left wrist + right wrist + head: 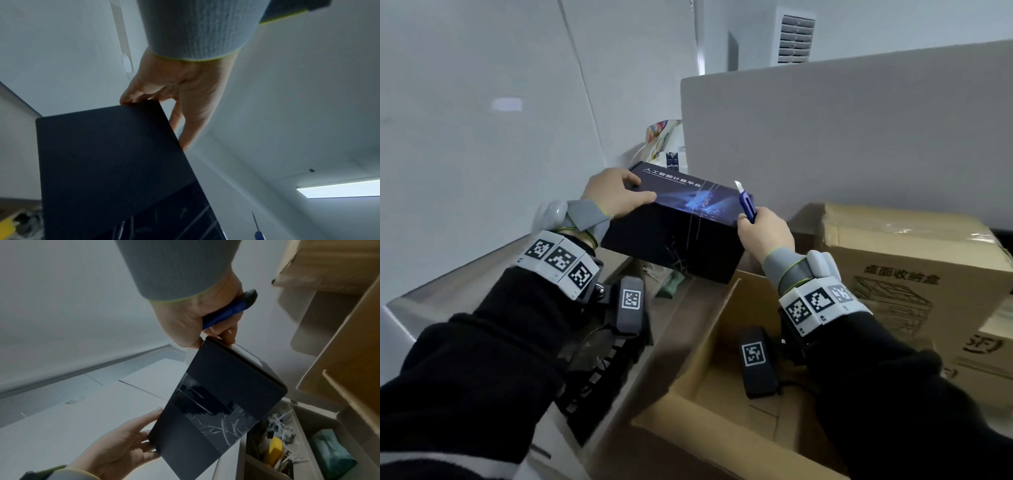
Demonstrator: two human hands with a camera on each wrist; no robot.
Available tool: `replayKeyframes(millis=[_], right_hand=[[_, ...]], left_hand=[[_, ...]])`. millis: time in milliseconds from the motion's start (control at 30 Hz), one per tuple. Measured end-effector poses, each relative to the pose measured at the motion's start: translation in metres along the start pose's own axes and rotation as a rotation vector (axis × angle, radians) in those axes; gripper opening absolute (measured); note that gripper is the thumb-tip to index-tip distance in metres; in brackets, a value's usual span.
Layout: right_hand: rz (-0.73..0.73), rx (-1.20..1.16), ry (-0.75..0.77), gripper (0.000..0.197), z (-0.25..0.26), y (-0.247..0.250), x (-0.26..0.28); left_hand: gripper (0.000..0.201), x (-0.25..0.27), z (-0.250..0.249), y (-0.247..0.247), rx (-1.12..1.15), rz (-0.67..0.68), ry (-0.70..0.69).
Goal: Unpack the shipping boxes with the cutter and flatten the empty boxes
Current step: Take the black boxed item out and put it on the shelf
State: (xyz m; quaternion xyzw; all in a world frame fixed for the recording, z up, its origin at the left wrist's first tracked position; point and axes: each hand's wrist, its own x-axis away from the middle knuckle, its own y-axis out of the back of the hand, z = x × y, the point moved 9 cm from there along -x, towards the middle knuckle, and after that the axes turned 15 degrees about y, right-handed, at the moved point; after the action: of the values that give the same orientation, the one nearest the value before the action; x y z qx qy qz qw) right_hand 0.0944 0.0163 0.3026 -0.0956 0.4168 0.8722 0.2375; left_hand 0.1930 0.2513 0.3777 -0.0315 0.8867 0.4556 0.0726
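Two hands hold a matte black box in the air above an open shipping carton, whose brown flaps stand spread and whose visible floor shows bare corrugated board. The left hand wraps the black box's far-left end, thumb on the printed lid. The right hand steadies the opposite end while its curled fingers keep a blue plastic cutter, blade out and pointing up. Creased clear tape crosses the black box's side. To the right of the open carton stands a taped carton, apparently unopened. By these signs, unpacking seems partly done: the open carton is not yet flattened and the sealed one awaits cutting.
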Motion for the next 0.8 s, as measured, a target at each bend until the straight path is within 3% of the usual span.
replayKeyframes(millis=[267,567,700,800], right_hand=[[0.032,-0.035,0.003,0.029,0.053,-0.081,-0.07],[0.047,-0.06,0.016,0.033,0.084,-0.15,-0.115],[0.102,-0.039,0.038,0.033,0.095,-0.171,-0.14],[0.138,0.018,0.046,0.034,0.096,-0.178,-0.155]], left_hand=[[0.046,-0.111,0.062,0.017,-0.029,0.056,0.08],[0.049,-0.204,0.14,-0.013,0.003,0.182,0.156],[0.073,-0.236,0.153,-0.028,0.023,0.285,0.146],[0.092,-0.25,0.153,-0.035,-0.151,0.269,0.142]])
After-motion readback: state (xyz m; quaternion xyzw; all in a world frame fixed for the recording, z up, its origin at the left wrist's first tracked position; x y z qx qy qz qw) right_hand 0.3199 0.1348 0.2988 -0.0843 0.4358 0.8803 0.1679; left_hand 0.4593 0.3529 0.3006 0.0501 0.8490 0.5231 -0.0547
